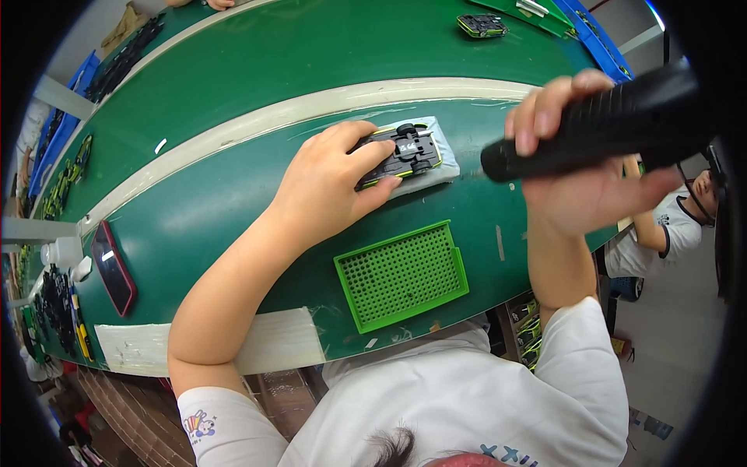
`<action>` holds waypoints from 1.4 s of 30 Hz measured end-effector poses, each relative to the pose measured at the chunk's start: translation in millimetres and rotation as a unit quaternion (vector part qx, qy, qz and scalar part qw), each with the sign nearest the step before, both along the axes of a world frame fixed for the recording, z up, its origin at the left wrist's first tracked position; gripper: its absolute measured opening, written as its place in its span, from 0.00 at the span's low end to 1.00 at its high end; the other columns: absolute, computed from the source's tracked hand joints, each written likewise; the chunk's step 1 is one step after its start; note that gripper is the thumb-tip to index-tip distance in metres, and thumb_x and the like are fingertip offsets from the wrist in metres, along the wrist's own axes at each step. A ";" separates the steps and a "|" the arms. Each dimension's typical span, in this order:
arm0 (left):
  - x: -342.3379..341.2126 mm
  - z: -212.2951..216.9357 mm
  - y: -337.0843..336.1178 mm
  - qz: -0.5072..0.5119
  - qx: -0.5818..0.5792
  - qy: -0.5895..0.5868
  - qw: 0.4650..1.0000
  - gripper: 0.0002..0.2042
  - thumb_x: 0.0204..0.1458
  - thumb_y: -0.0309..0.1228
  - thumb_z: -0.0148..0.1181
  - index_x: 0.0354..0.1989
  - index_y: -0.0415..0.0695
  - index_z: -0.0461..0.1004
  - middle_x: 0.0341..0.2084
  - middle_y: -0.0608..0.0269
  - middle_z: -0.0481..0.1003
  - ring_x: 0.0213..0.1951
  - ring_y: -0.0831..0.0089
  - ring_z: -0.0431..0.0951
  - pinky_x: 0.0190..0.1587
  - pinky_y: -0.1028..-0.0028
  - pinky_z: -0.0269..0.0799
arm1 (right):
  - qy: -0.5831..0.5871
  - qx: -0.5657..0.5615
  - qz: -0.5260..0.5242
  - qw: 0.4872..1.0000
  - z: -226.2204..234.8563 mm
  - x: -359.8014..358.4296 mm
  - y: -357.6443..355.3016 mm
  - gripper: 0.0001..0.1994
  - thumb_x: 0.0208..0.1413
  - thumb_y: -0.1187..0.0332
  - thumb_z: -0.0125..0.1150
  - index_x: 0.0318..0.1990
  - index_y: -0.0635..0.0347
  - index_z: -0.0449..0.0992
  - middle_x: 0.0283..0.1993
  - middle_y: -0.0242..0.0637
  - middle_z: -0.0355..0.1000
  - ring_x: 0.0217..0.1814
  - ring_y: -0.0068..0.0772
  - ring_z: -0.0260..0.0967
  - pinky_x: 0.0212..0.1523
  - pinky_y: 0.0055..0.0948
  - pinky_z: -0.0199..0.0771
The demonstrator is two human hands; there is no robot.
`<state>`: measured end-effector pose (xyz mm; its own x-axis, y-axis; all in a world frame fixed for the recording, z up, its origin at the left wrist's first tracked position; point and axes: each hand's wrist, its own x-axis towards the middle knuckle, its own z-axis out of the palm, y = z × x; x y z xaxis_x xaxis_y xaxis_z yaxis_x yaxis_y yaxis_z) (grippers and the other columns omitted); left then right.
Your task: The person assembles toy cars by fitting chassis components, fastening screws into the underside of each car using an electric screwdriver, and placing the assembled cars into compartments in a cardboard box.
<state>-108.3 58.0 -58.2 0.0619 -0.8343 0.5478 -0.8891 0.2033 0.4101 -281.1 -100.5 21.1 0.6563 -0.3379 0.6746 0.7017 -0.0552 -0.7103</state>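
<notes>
A toy car (pixel 405 148) lies upside down on a light blue wrapped pad (pixel 445 159), its black underside and wheels facing up. My left hand (pixel 331 171) is closed over the car's left end, fingers on the underside and thumb along the near side. Up close at the right, my right hand (pixel 564 171) is wrapped round a thick black handheld tool (pixel 607 117) with a ribbed grip. This tool lies across the palm, raised above the table and apart from the car. Its far right end runs into the dark rim, so its exact kind is unclear.
A green perforated tray (pixel 401 272) sits close in front of me. To the left are a phone in a red case (pixel 114 268) and yellow-handled cutters (pixel 80 331). Another toy car (pixel 482 26) lies across the white strip (pixel 327 99). A co-worker (pixel 673 226) is at right.
</notes>
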 end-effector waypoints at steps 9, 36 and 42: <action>2.1 3.2 -0.6 -0.003 0.013 0.009 1.000 0.18 0.38 0.28 0.69 0.41 0.40 0.74 0.42 0.52 0.73 0.41 0.55 0.75 0.43 0.64 0.73 | 0.088 -0.005 -0.087 0.992 3.3 26.3 -19.4 0.50 0.39 0.18 0.35 0.51 0.56 0.68 0.32 0.37 0.66 0.29 0.30 0.63 0.34 0.31 0.62; 2.0 11.2 0.3 -0.008 0.030 0.015 0.999 0.20 0.35 0.27 0.70 0.41 0.40 0.75 0.43 0.51 0.72 0.43 0.53 0.75 0.44 0.63 0.72 | 0.035 0.004 0.099 0.994 -23.8 52.9 -34.9 0.50 0.37 0.16 0.31 0.47 0.58 0.64 0.29 0.37 0.67 0.25 0.28 0.64 0.27 0.28 0.65; 2.4 8.4 0.8 0.000 0.037 0.010 0.999 0.21 0.35 0.27 0.70 0.41 0.40 0.75 0.43 0.51 0.72 0.43 0.53 0.75 0.44 0.62 0.73 | 0.014 -0.025 0.127 0.992 -27.3 57.4 -32.4 0.50 0.36 0.17 0.36 0.46 0.59 0.62 0.28 0.36 0.66 0.23 0.27 0.64 0.22 0.24 0.64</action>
